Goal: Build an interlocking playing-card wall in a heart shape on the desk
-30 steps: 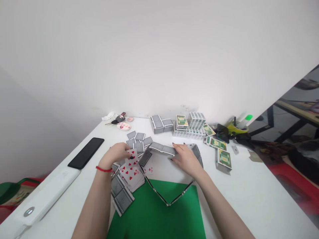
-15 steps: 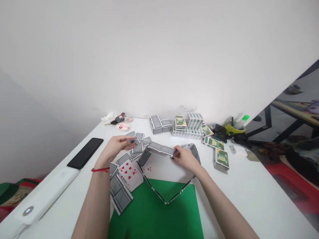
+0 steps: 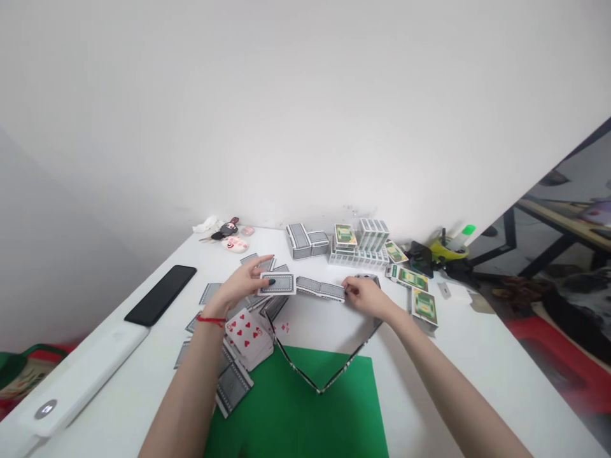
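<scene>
My left hand (image 3: 243, 284), with a red string at the wrist, pinches a grey-backed playing card (image 3: 277, 284). That card lies close to the left end of a strip of joined cards (image 3: 319, 288). On the strip's other end, the fingers of my right hand (image 3: 361, 295) are closed. The strip belongs to a folded card chain (image 3: 319, 389) that stands on edge as a pointed loop, partly over a green sheet (image 3: 305, 426). Left of the loop lie scattered cards, with a six-heart-like red card (image 3: 247, 331) face up on a small pile.
Green card boxes (image 3: 424, 306) and stacked cards (image 3: 359, 256) stand at the back and right. A phone (image 3: 161, 295) and a long white device (image 3: 90, 375) lie left. Keys (image 3: 225, 232) and a yellow holder (image 3: 447, 251) are further back.
My left hand has moved right and now holds a card beside the strip. The strip's left end has come away from the loop's left side; my right hand has shifted slightly right with it.
</scene>
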`<state>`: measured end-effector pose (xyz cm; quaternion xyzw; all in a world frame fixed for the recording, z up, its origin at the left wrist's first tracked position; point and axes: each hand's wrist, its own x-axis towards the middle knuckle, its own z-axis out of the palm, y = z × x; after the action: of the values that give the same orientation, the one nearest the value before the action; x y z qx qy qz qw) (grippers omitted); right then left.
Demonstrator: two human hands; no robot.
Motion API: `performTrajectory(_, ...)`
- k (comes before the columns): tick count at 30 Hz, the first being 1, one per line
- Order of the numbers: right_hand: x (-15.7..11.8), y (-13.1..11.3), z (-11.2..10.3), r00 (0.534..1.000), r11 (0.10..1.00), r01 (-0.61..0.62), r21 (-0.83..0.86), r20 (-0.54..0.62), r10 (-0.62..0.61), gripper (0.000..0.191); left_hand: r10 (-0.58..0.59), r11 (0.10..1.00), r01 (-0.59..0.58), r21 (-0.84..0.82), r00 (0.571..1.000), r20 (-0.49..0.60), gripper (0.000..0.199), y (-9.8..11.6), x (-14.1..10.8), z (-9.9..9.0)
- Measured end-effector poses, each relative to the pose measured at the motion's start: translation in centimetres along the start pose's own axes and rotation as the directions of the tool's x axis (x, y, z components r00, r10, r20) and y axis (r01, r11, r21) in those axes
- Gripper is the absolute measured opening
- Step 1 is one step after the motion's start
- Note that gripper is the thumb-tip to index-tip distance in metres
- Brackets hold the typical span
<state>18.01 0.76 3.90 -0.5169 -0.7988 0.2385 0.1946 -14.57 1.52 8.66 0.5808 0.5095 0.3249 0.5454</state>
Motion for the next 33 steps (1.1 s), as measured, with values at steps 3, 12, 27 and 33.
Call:
performTrajectory(3, 0.2, 0.2, -0.6, 1.000, 1.000, 0.004, 0.019, 0.024, -0.004, 0.028, -0.019, 1.000, 0.019, 0.012, 0.999, -0.041, 0.058, -0.5, 0.8, 0.1)
performTrajectory(12, 0.1, -1.9, -0.6, 0.993, 0.985, -0.008, 0.173, 0.121, -0.013, 0.057, -0.131, 0.981, 0.099, -0.168, 0.972, -0.193, 0.035, -1.5, 2.4, 0.3)
performTrajectory(27, 3.1, -7.6, 3.2, 0.985, 0.992, 0.117, 0.036, -0.129, -0.112, 0.052, 0.080, 0.980, -0.019, 0.196, 0.947, -0.311, 0.035, -0.9, 4.4, 0.8)
performTrajectory(33, 3.4, -7.2, 4.2, 0.988, 0.993, 0.081, 0.083, -0.140, -0.068, 0.054, 0.024, 0.982, 0.043, 0.184, 0.937, -0.348, 0.029, -1.3, 4.4, 0.5)
